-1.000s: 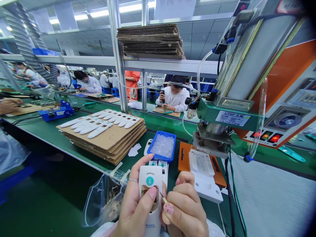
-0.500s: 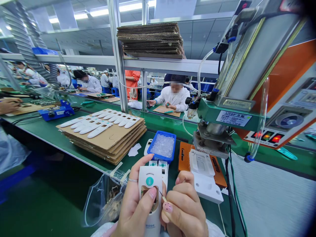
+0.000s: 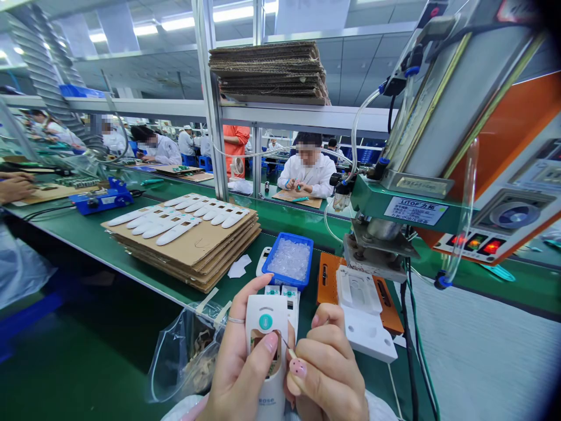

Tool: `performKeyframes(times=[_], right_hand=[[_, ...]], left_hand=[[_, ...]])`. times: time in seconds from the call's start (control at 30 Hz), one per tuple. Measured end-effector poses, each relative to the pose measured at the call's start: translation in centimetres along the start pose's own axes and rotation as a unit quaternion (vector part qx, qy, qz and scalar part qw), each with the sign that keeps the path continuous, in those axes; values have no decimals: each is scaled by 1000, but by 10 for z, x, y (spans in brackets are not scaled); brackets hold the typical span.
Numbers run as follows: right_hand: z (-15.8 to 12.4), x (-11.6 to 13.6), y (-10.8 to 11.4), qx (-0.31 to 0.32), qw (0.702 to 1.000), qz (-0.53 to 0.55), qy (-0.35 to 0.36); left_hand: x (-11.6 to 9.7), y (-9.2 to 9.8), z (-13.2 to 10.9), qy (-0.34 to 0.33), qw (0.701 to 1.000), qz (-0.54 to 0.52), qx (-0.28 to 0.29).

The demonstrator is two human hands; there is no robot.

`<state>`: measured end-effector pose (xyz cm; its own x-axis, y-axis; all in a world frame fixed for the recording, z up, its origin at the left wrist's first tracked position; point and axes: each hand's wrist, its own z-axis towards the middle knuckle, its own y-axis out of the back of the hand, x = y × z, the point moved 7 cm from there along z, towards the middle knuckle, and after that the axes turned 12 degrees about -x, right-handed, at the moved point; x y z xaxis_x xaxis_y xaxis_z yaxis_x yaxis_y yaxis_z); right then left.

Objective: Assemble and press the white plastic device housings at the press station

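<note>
While the left hand [image 3: 239,356] wraps firmly around a white plastic handheld device [image 3: 265,316], its rectangular opening turned toward the person, the right hand [image 3: 328,374] pinches a slim pointed tool [image 3: 290,352], tip at that opening; just beyond the hands sit a blue tray of clear granules [image 3: 289,260] and a white jig [image 3: 363,310]; a clear plastic bag [image 3: 184,356] lies beside the left hand.

Co-worker across the bench [image 3: 307,166], now upright, both hands [image 3: 294,186] drawn together at chest
</note>
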<state>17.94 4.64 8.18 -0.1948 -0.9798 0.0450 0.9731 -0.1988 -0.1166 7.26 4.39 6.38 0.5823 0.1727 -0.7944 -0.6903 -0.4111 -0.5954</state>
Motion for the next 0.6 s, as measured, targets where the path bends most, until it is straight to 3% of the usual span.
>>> performKeyframes(times=[0.6], right_hand=[[19, 8, -4, 25, 1000, -3, 19]], left_hand=[[-2, 4, 1, -18, 1000, 15, -17]])
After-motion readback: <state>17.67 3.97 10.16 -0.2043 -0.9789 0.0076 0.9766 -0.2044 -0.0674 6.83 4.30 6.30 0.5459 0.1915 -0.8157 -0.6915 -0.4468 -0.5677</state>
